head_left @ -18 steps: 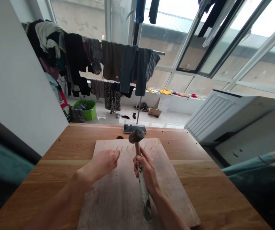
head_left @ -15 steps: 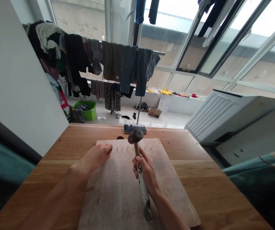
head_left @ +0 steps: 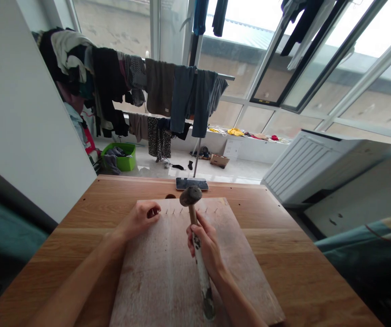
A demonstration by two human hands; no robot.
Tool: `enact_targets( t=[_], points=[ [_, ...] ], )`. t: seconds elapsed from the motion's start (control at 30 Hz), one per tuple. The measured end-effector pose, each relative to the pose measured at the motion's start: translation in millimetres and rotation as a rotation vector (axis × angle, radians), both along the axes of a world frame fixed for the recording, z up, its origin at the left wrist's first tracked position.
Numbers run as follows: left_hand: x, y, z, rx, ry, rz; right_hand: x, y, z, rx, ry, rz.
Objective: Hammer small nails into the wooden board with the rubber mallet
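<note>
Looking down from the head view, we see our right hand [head_left: 206, 247] clenched around the handle of a hammer [head_left: 204, 284], its head poised over a row of nails [head_left: 181, 210] standing in the wooden board [head_left: 161, 272] on the table [head_left: 107, 200]. Our left hand [head_left: 141, 218] rests near the board's far left corner, fingers curled beside the row's end; we cannot tell whether they pinch a nail.

A home is shown — laundry is hung on a drying rack [head_left: 168, 91] behind the wooden counter [head_left: 284, 254], a green basket [head_left: 122, 156] beside it.
</note>
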State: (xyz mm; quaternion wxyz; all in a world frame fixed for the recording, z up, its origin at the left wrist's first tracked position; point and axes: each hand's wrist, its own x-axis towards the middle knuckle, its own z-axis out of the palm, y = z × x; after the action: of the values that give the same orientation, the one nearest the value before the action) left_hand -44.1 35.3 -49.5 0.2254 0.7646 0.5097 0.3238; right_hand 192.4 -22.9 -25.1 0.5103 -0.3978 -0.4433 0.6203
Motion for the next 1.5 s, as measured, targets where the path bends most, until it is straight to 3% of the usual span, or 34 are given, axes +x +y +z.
enact_targets(
  t=[0.13, 0.33, 0.63, 0.97, 1.1, 1.27, 1.37, 1.5],
  points=[
    [0, -4, -7.3, 0.066, -0.055, 0.056, -3, -1, 2.6, 0.000, -0.023, 0.014],
    [1, -7, -5.0, 0.101, -0.086, 0.097, -10, -4, 3.8, -0.006, -0.065, 0.106],
    [0, -5, -10.4, 0.098, -0.126, 0.084, -32, -4, 9.0, 0.092, -0.166, 0.221],
    [-5, -2, -12.2, 0.070, -0.153, 0.029, -41, -2, 0.9, 0.061, -0.248, 0.241],
    [-4, -2, -14.0, 0.099, -0.093, 0.059, -28, -10, 2.5, -0.036, -0.087, 0.217],
    [-1, -7, -10.1, 0.136, -0.032, 0.112, 8, -43, -0.1, -0.169, 0.211, -0.040],
    [3, -9, -6.4, 0.174, -0.007, 0.127, 28, -61, -7.7, -0.235, 0.168, -0.134],
    [5, -15, -1.2, 0.280, 0.073, 0.189, 53, -71, -27.1, -0.233, -0.095, -0.053]
  ],
)
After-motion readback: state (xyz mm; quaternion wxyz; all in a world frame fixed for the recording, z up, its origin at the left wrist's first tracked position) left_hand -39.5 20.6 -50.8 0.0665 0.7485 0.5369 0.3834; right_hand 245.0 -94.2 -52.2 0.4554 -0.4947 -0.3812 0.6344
